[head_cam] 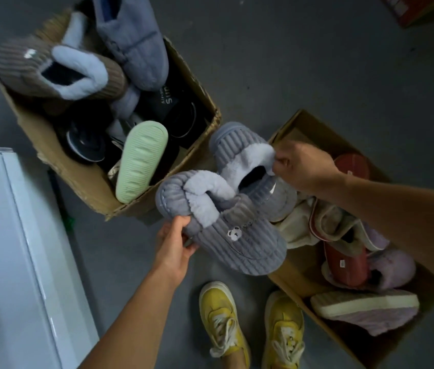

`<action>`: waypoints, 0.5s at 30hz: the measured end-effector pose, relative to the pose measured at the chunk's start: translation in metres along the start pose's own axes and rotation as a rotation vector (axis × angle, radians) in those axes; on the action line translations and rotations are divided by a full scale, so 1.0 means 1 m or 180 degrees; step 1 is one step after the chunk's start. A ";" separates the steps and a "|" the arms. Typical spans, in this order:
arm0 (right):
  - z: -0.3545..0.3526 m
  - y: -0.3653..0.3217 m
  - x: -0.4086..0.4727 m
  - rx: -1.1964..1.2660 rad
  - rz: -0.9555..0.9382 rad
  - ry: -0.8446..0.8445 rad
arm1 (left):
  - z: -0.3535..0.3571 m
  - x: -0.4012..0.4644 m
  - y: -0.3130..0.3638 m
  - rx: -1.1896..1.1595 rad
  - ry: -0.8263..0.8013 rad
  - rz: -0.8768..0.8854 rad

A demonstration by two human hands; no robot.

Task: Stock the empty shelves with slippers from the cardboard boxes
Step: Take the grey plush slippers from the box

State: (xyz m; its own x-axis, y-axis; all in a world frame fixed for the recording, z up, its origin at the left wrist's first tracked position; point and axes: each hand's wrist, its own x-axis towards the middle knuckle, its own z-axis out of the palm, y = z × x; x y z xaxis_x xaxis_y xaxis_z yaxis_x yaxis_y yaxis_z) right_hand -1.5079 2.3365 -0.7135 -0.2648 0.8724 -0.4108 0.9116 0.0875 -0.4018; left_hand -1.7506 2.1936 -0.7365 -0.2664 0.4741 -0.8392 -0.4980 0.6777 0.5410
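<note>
Two grey corduroy slippers with pale fleece lining hang between two cardboard boxes. My left hand (177, 239) grips the heel end of the nearer grey slipper (240, 243), which bears a small white bear patch. My right hand (301, 166) pinches the fleece collar of the farther grey slipper (237, 147). The left cardboard box (82, 179) holds brown, blue-grey, black and pale green slippers. The right cardboard box (301, 283) holds red, cream and lilac slippers.
A white shelf unit (5, 249) stands at the lower left on the grey floor. My feet in yellow sneakers (221, 320) stand next to the right box. A red-brown box corner (413, 9) shows at the top right.
</note>
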 end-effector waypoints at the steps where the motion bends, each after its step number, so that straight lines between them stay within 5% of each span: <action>1: 0.002 0.000 -0.003 0.0098 0.0054 -0.0042 | -0.001 -0.002 0.005 0.0008 -0.0003 0.0029; 10: -0.013 -0.002 -0.022 0.1369 -0.0052 -0.0034 | -0.017 -0.019 0.027 0.0098 -0.0117 0.0080; 15: -0.046 -0.031 -0.037 0.1854 -0.0286 0.0116 | -0.015 -0.050 0.043 0.0256 -0.0251 -0.0330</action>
State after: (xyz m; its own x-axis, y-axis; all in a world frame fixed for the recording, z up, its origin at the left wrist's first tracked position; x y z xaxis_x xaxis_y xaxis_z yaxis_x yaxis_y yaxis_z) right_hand -1.5123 2.3235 -0.6481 -0.3128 0.8906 -0.3301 0.5603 -0.1076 -0.8213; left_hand -1.7707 2.1908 -0.6716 -0.1497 0.4398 -0.8855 -0.4508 0.7668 0.4570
